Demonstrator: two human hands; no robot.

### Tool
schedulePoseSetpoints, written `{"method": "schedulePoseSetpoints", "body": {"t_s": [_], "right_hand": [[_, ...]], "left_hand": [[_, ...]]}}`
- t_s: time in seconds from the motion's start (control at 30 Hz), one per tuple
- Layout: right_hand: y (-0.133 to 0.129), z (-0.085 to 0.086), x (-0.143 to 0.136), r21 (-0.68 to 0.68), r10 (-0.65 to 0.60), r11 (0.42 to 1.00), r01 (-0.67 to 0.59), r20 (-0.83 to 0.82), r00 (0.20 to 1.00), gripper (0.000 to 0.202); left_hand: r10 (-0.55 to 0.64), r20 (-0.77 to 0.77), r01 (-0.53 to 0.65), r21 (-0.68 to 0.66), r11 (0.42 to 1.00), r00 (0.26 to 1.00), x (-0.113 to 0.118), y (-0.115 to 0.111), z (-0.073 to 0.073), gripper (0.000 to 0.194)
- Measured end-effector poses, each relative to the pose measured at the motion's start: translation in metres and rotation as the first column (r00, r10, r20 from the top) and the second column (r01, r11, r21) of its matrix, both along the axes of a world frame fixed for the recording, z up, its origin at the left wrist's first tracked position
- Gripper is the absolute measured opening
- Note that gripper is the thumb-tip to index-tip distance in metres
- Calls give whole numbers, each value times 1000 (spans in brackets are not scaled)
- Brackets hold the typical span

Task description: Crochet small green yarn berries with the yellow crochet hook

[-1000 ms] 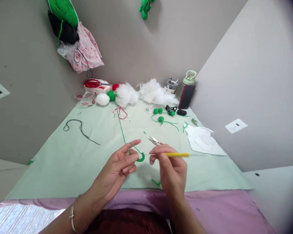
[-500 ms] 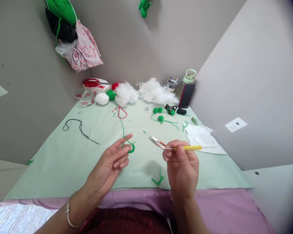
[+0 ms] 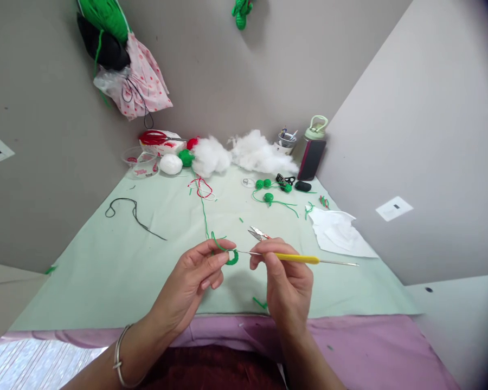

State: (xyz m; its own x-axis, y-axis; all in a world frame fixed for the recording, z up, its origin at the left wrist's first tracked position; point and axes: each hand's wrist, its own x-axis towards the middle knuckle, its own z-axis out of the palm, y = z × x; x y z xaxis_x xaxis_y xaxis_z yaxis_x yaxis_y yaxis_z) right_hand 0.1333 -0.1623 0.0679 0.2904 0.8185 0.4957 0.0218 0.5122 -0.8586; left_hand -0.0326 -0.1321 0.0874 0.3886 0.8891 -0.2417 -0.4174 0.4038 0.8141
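My left hand (image 3: pixel 199 271) pinches a small curved green crochet piece (image 3: pixel 233 259) between thumb and forefinger. From it a strand of green yarn (image 3: pixel 205 214) runs back to the green yarn ball (image 3: pixel 186 157). A crochet hook (image 3: pixel 296 258) with a yellow handle is gripped in my right hand (image 3: pixel 287 276), its thin metal tip pointing left and meeting the edge of the green piece. Whether the tip is inside a stitch I cannot tell. Just behind my right fingers lie small thread snips (image 3: pixel 258 233), partly hidden. A green yarn scrap (image 3: pixel 259 303) rests beside my right wrist.
White stuffing (image 3: pixel 211 156) and a white yarn ball (image 3: pixel 171 164) sit at the back. Several green crocheted balls (image 3: pixel 268 198) lie right of centre. A phone (image 3: pixel 311 160) leans against a bottle (image 3: pixel 316 129). White fabric (image 3: pixel 341 233) is at right, a black cord (image 3: pixel 135 214) at left.
My hands have come together: the left moved slightly right with the green piece, and the right moved left, bringing the hook's tip to it.
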Motion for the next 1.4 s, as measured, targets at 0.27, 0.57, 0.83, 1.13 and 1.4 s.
{"method": "schedulePoseSetpoints", "body": {"t_s": [0.27,0.57,0.83,1.13,1.4], "right_hand": [[0,0,0,-6,1,1000,-1,22,1000,17],[-3,0,2,0,-9,1000,9,65,998,17],[-3,-1,2,-4,-11,1000,11,72,997,17],[-4,0,2,-2,-14,1000,14,89,996,17],[-6,2,2,-15,-7,1000,8,114,993,17]], "left_hand": [[-21,3,21,3,1000,1000,0,-2,-2,11],[-13,-17,13,-3,1000,1000,0,-2,1,13],[-7,-42,7,3,1000,999,0,0,0,14],[-8,-44,9,7,1000,999,0,-2,2,14],[-26,-51,26,7,1000,998,-1,-1,2,14]]}}
